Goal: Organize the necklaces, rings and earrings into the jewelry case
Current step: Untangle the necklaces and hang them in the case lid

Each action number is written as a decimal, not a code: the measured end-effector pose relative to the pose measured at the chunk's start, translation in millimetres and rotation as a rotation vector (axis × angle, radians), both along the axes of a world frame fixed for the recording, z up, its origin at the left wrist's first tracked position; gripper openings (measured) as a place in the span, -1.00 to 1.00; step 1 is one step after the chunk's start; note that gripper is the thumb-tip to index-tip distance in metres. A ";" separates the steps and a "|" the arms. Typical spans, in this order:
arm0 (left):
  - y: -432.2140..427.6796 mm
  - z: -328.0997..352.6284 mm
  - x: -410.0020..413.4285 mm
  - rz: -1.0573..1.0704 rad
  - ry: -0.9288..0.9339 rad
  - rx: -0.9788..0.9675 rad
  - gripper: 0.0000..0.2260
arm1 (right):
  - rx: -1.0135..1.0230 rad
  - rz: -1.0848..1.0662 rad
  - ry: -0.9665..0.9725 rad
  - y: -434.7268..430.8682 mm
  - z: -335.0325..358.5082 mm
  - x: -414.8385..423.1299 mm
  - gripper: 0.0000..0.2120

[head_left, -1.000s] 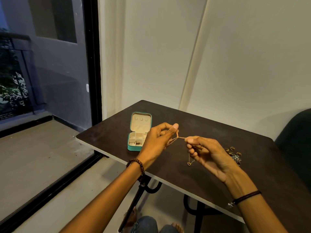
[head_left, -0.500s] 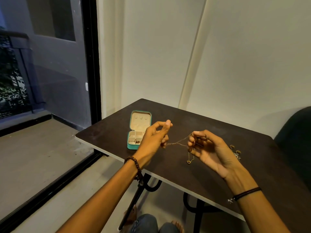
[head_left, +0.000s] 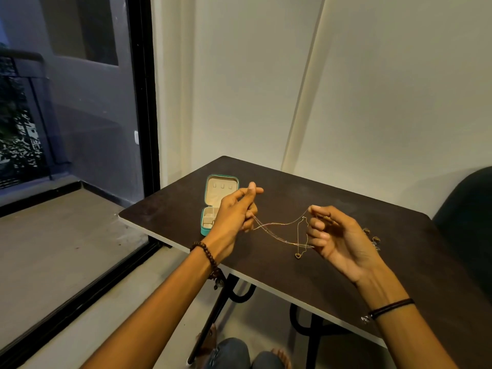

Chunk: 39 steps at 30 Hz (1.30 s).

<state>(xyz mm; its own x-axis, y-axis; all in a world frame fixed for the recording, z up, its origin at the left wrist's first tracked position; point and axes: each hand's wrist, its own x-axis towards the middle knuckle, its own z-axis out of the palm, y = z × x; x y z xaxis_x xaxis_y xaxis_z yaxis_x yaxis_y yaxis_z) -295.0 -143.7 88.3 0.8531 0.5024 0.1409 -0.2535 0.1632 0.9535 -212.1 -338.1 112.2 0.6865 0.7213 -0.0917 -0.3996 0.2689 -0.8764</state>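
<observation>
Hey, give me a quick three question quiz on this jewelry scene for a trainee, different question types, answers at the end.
1. True or false: the jewelry case on the table is closed.
2. Of the left hand and the right hand, which holds the necklace? A: left only. B: right only. C: both.
3. Fill in: the pendant hangs nearer the ___ hand.
Key: 1 false, it lies open. 2 C. 3 right.

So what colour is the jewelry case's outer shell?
Teal shell on the small open jewelry case, beige inside; head view.
</observation>
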 end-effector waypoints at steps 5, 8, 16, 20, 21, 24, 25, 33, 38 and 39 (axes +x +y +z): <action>2.3 -1.0 -3.0 0.036 0.057 0.252 -0.62 | 0.015 -0.016 -0.002 -4.3 2.2 0.8 -0.89; 1.3 -4.0 -5.9 0.024 0.064 0.375 -0.57 | 0.012 -0.029 -0.004 -5.3 3.2 2.6 -0.89; 0.3 2.7 -17.5 0.083 0.068 0.480 -0.46 | -0.081 -0.084 0.001 -1.2 6.3 7.1 -0.89; -1.0 36.1 -14.9 -0.020 -0.055 0.279 -0.54 | -0.209 -0.113 -0.025 3.5 0.9 4.0 -0.77; -2.2 45.3 -14.2 -0.059 -0.083 0.242 -0.60 | -0.236 -0.116 -0.010 4.7 -0.8 3.1 -0.75; -5.7 64.7 -10.6 -0.117 -0.091 0.293 -0.75 | -0.272 -0.129 0.029 8.4 -6.8 1.1 -0.76; -7.3 68.3 -8.3 -0.124 -0.079 0.337 -0.77 | -0.278 -0.134 0.025 9.7 -8.5 0.3 -0.77; -25.5 74.6 17.8 -0.135 0.083 0.646 -0.72 | -0.419 -0.224 -0.385 20.2 -3.1 -7.7 -0.87; -28.0 71.1 29.0 -0.123 0.121 0.651 -0.75 | -0.211 -0.258 -0.536 23.5 12.7 -12.2 -0.70; -27.0 70.6 29.6 -0.127 0.122 0.639 -0.76 | -0.178 -0.236 -0.526 24.5 15.0 -11.4 -0.69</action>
